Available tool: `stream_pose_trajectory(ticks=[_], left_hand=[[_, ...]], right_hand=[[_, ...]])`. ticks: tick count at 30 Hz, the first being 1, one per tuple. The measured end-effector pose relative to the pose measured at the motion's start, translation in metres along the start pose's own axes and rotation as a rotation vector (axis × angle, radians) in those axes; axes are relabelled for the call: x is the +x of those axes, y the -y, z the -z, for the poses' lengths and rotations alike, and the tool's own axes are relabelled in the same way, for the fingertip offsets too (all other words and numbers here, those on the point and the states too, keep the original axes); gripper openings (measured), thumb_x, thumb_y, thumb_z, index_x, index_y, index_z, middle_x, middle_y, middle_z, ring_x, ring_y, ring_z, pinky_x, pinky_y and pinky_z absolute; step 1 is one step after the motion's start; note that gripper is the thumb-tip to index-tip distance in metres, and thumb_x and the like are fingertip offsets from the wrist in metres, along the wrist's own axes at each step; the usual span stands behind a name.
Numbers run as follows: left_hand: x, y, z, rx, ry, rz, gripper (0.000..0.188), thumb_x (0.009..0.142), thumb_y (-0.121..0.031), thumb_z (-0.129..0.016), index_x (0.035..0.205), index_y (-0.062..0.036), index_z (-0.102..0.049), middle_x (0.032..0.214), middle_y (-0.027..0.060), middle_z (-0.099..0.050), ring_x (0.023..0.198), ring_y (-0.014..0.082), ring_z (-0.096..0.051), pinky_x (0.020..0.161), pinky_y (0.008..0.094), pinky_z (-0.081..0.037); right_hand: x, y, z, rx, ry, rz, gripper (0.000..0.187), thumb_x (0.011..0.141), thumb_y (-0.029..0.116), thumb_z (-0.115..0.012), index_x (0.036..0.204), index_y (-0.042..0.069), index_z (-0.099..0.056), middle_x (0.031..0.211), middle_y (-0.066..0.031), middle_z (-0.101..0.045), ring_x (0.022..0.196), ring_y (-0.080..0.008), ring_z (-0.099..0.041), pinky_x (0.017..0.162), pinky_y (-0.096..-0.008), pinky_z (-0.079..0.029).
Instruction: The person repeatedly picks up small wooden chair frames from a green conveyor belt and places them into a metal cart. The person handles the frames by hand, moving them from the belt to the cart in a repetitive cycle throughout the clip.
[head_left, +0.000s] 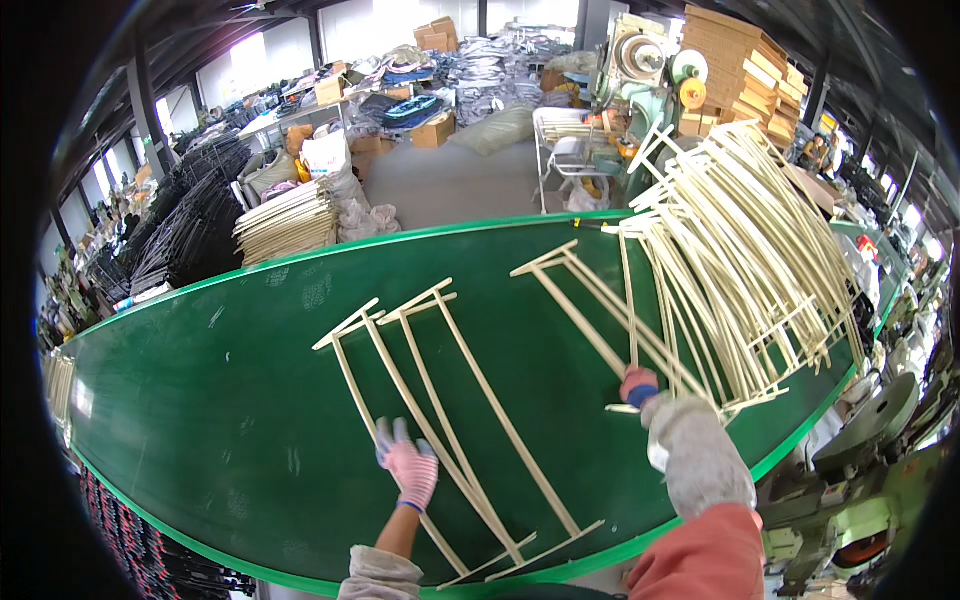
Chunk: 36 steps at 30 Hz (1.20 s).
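Two pale H-shaped frames of long thin bars lie on the green table (200, 380): a left frame (385, 375) and a right frame (480, 385), their bars partly overlapping. My left hand (410, 468), in a pink striped glove with greyish fingertips, is over the left frame's outer bar, its fingers stretched and apart. Farther right, my right hand (638, 384), with a blue cuff at the wrist, is closed around a bar of another pale frame (585, 312), which lies slanted beside the large pile. Its lower end is partly hidden by my hand and sleeve.
A big heap of similar frames (750, 240) covers the table's right end. Beyond the far edge stand a stack of pale bars (288, 222), white bags (330, 165), a green machine (640, 85) and stacked cartons (735, 60). Another machine (860, 500) stands at the near right.
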<state>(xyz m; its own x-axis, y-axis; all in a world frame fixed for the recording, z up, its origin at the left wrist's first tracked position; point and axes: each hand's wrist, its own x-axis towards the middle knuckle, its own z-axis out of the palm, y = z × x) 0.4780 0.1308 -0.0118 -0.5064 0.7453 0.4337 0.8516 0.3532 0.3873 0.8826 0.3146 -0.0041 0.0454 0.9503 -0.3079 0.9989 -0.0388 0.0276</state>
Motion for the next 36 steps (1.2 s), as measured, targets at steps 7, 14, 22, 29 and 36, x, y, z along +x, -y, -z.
stream_pose_trajectory(ticks=[7, 14, 22, 29, 36], left_hand=[[-0.036, -0.167, -0.041, -0.293, 0.486, -0.146, 0.065, 0.071, -0.043, -0.059, 0.118, -0.0013, -0.045, 0.129, 0.0214, -0.036, 0.125, 0.0444, -0.019, 0.101, 0.0532, -0.016], [-0.027, -0.097, -0.038, -0.393, 0.339, -0.058, 0.064, 0.07, -0.031, -0.064, 0.119, 0.0026, -0.037, 0.127, 0.0274, -0.032, 0.117, 0.0406, -0.032, 0.099, 0.0504, -0.024], [-0.044, -0.125, -0.045, -0.925, 0.615, 0.282, 0.094, 0.071, -0.055, -0.059, 0.13, 0.0084, -0.022, 0.133, 0.0263, -0.028, 0.126, 0.0355, -0.026, 0.105, 0.0421, -0.017], [0.005, -0.045, -0.036, -1.566, 0.392, 0.834, 0.07, 0.082, -0.047, -0.053, 0.122, 0.007, -0.037, 0.116, 0.0167, -0.049, 0.108, 0.025, -0.047, 0.091, 0.0308, -0.037], [0.014, -0.054, -0.032, -0.818, 0.791, 0.833, 0.078, 0.066, -0.03, -0.069, 0.126, 0.0034, -0.032, 0.126, 0.023, -0.038, 0.118, 0.034, -0.038, 0.096, 0.0349, -0.034]], right_hand=[[-0.048, 0.069, -0.015, -0.284, -0.202, 0.486, 0.088, 0.07, 0.057, -0.049, 0.129, -0.004, -0.031, 0.136, -0.023, -0.029, 0.124, -0.0362, -0.028, 0.105, -0.0381, -0.019], [0.014, 0.027, -0.095, -0.182, 0.045, 0.062, 0.046, 0.069, 0.031, -0.046, 0.1, -0.002, -0.053, 0.102, -0.0141, -0.057, 0.099, -0.0285, -0.051, 0.087, -0.0315, -0.036], [-0.037, 0.041, 0.03, 0.208, -0.306, 0.025, 0.025, 0.068, 0.022, -0.056, 0.084, 0.002, -0.056, 0.089, -0.0202, -0.059, 0.084, -0.0345, -0.058, 0.077, -0.0411, -0.046], [-0.057, 0.17, -0.042, 0.437, -0.061, 0.077, 0.05, 0.058, 0.034, -0.075, 0.092, 0.003, -0.057, 0.096, -0.0219, -0.058, 0.091, -0.0347, -0.056, 0.08, -0.0378, -0.046], [-0.051, 0.179, -0.08, 1.283, 0.416, 0.448, 0.011, 0.074, 0.016, -0.061, 0.076, 0.004, -0.06, 0.075, -0.0116, -0.062, 0.077, -0.0241, -0.063, 0.067, -0.0324, -0.05]])
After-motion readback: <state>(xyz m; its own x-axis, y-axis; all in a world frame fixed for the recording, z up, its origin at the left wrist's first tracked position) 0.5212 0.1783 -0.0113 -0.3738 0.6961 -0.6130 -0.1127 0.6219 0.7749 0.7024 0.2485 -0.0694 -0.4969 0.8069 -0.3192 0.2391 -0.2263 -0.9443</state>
